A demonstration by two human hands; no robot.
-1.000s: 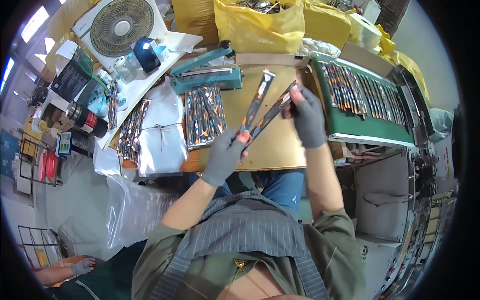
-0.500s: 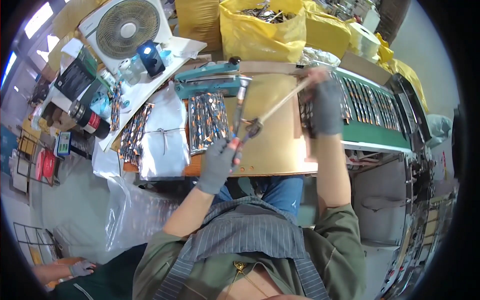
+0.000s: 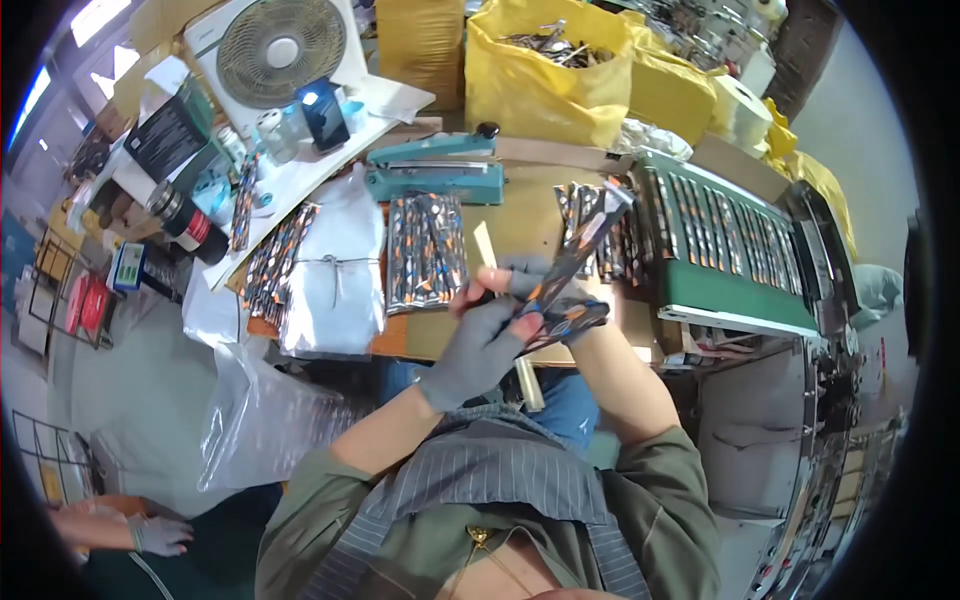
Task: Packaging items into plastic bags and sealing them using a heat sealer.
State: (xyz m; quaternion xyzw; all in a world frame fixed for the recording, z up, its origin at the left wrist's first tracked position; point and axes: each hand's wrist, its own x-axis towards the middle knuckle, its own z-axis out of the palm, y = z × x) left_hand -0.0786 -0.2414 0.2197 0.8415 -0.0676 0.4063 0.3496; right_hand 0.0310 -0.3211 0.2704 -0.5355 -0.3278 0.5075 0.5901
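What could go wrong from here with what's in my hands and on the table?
The packets in the left hand stick out at angles, so one might slip. The right hand, partly hidden behind them, could snag the pale strip. The clear bags reach the table's front edge and might slide off.

The held packets point(image 3: 577, 258) look glossy, the apron point(image 3: 500, 475) matt cloth.
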